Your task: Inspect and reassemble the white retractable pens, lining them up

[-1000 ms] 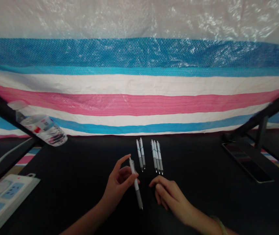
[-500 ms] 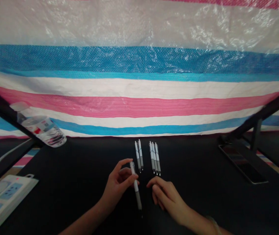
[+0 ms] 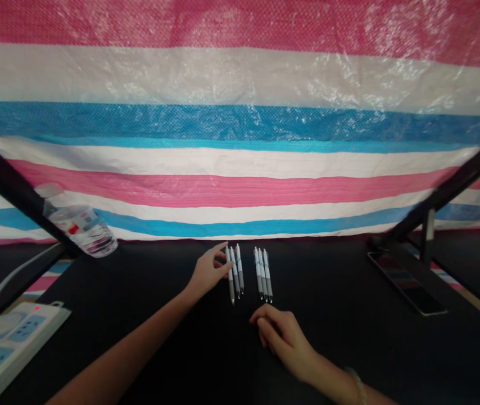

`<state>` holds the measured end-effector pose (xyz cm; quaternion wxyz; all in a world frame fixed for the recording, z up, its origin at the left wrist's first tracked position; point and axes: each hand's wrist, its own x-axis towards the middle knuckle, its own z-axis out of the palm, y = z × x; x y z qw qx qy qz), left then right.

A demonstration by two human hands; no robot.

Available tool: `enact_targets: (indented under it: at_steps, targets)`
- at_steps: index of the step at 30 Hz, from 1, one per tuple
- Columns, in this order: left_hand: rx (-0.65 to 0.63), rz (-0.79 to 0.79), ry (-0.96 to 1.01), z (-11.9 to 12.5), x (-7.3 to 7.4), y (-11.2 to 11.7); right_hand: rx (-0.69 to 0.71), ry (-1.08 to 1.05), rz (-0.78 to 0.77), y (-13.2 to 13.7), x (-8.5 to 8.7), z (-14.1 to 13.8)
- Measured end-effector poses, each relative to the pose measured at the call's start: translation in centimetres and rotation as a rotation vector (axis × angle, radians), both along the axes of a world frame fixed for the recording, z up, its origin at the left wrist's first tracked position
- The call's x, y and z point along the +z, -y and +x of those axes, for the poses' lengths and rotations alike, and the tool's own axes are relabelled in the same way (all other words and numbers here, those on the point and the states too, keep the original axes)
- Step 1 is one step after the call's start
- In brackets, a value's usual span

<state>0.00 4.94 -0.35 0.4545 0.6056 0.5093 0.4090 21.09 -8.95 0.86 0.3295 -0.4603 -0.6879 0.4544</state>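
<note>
My left hand (image 3: pixel 208 270) pinches a white-and-grey pen (image 3: pixel 230 277) between thumb and fingers. This pen points toward me and lies along the left side of two similar pens (image 3: pixel 239 270), making a row of three. To the right, across a gap, a second group of three matching pens (image 3: pixel 263 274) lies side by side, tips toward me. My right hand (image 3: pixel 284 340) rests on the black table (image 3: pixel 206 360) just in front of that second group. Its fingers are loosely bent, the index finger partly stretched, and nothing shows in them.
On the left, a clear plastic bottle (image 3: pixel 92 233) leans by a black bar, and a white power strip (image 3: pixel 21 343) with a plug lies nearer. A phone (image 3: pixel 406 283) lies at the right beside another black bar. A striped plastic sheet (image 3: pixel 240 191) hangs behind the table.
My left hand has carried its pen away from me and set it beside the two pens on the left. My right hand stays almost where it was. The view has tilted up slightly.
</note>
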Motion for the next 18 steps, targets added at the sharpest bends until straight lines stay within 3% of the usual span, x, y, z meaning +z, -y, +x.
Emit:
enact_targets:
  at_steps: [3,6,12,15,18]
  targets:
    - [0.064,0.060,-0.065,0.3,-1.0,-0.6,-0.025,0.069,0.103,0.0,0.3,0.2]
    - [0.083,0.078,-0.053,0.0,-1.0,0.5,-0.048,0.210,0.314,-0.4,0.5,0.7]
    - [-0.044,-0.066,0.022,-1.1,0.9,6.2,0.041,0.719,0.754,-1.7,-0.6,1.4]
    - [-0.074,-0.085,0.046,-0.9,1.8,9.0,0.031,0.878,0.871,-2.0,-1.6,1.3]
    - [-0.042,0.001,0.085,-0.5,2.1,10.8,0.000,0.951,0.919,-2.1,-2.2,1.1]
